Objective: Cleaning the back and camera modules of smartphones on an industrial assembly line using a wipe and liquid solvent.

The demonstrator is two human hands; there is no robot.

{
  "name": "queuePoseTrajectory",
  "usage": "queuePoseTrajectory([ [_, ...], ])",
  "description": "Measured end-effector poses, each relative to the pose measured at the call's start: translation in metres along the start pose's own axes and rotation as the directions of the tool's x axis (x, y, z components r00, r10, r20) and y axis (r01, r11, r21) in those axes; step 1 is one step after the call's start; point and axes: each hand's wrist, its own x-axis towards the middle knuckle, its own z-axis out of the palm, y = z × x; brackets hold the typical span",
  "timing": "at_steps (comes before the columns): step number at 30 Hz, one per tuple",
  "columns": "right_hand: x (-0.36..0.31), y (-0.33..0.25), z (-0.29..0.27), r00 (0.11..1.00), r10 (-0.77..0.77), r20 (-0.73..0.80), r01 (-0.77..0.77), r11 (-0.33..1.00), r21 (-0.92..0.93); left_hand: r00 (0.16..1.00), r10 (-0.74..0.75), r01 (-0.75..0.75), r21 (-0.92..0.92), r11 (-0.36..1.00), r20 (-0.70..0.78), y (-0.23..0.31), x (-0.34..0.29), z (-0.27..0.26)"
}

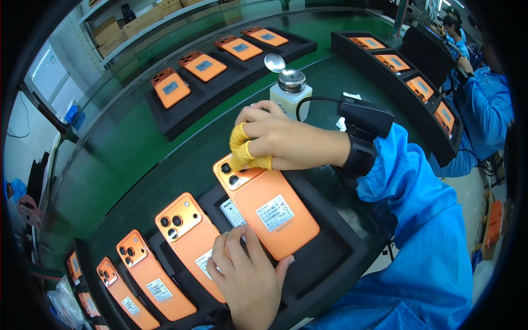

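Observation:
An orange phone (278,217), back up with a white label, lies tilted over a black foam tray (335,242). At its lower left corner my left hand (247,278) grips it, fingers along the left edge and thumb by the bottom edge. Over its camera lenses my right hand (275,137) is closed, yellow finger cots (242,148) on several fingertips pressed together. Whatever those fingertips may hold is hidden. Beside my left hand lies a second orange phone (190,236). A white labelled piece (232,212) shows partly beneath the gripped phone.
Two more orange phones (157,275) (126,297) lie farther left in the tray. Beyond my right hand stands a white dispenser bottle (291,96) with its metal lid raised. Another phone tray (170,124) is at the back, and one (401,74) at right near people in blue.

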Motion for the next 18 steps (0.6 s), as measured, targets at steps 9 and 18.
queuePoseTrajectory([
  [9,-0.003,-0.008,0.002,0.997,-0.037,0.067,0.044,0.993,-0.108,0.999,-0.033,0.033,-0.028,0.999,0.01,0.007,-0.002,-0.003],
  [18,-0.013,-0.011,-0.001,0.993,-0.051,0.105,0.051,0.999,0.0,0.999,-0.037,0.037,-0.017,0.999,0.019,0.008,-0.003,-0.002],
])
